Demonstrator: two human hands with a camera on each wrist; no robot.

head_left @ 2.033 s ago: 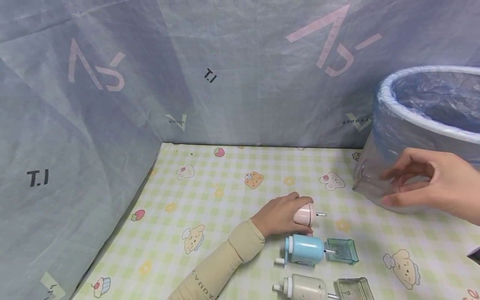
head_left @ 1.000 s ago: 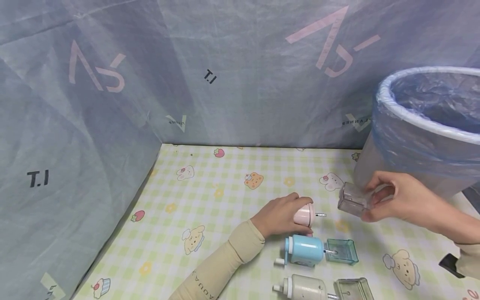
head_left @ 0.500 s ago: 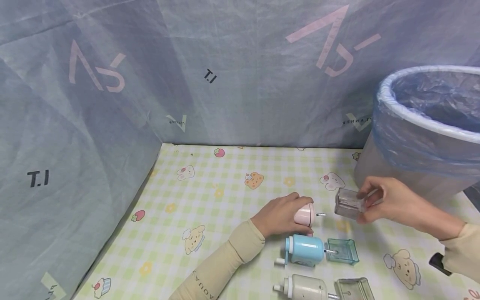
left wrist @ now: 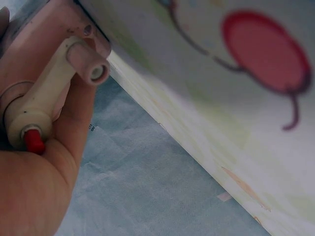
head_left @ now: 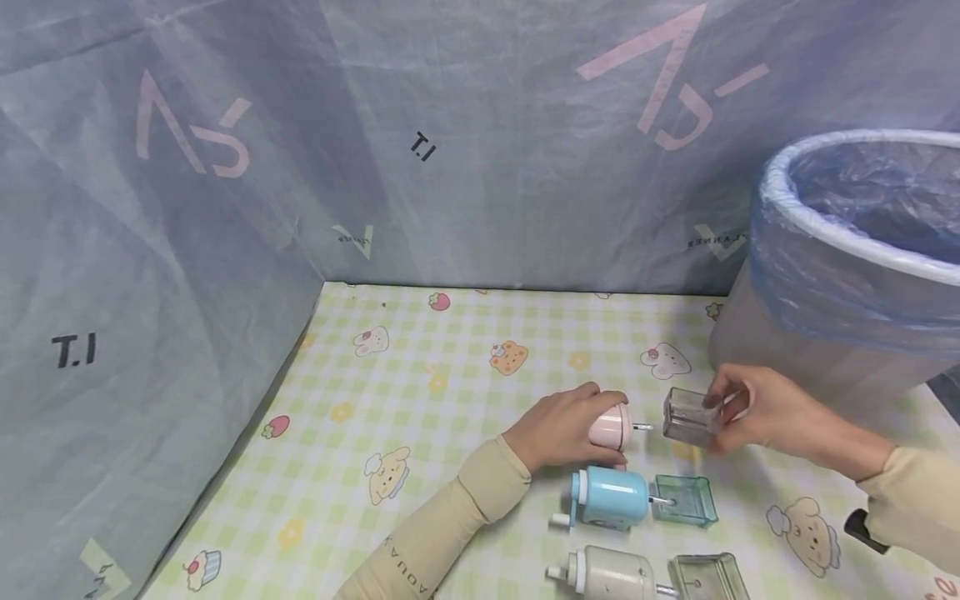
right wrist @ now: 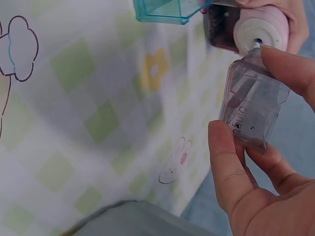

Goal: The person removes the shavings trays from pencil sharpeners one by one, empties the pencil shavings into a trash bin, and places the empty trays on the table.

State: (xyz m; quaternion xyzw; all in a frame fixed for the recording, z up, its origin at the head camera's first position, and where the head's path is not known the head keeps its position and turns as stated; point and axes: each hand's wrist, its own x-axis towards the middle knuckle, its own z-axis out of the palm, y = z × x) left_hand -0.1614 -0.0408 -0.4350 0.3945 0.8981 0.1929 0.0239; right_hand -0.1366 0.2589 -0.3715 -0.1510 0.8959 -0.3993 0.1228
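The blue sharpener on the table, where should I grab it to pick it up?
Grab the blue sharpener around its round middle, coming from above. It lies on its side, with a crank handle poking out the left end and its green drawer at the right, so both ends are awkward.

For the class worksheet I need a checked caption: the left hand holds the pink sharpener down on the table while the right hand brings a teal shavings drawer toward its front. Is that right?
Not quite. The drawer in the right hand is clear and smoky grey, not teal; the teal drawer lies by the blue sharpener. The head and right wrist views show this. The left hand does hold the pink sharpener on the table.
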